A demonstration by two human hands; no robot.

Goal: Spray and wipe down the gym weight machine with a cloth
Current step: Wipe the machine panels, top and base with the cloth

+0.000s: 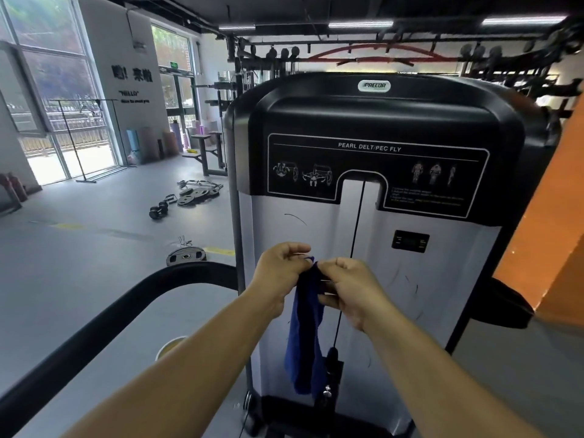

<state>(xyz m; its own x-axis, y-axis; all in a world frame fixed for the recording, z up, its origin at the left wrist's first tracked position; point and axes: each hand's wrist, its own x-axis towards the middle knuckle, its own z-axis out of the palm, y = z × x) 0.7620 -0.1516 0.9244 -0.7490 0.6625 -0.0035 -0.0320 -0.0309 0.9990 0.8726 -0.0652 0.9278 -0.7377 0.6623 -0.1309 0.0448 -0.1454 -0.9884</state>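
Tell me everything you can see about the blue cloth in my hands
The blue cloth is dark blue and looks like soft, napped towel fabric. It hangs limp, bunched into a long narrow fold, in front of the weight machine's grey front panel. Both hands pinch its top edge close together: the left hand from the left, the right hand from the right. Its lower end dangles freely near the machine's base, beside the black cable. Whether it is wet cannot be told.

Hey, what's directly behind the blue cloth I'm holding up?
Behind the blue cloth is the weight machine's pale front panel, with the black cable running down just beside it. The left hand and right hand pinch its top. The panel patch it covers is hidden.
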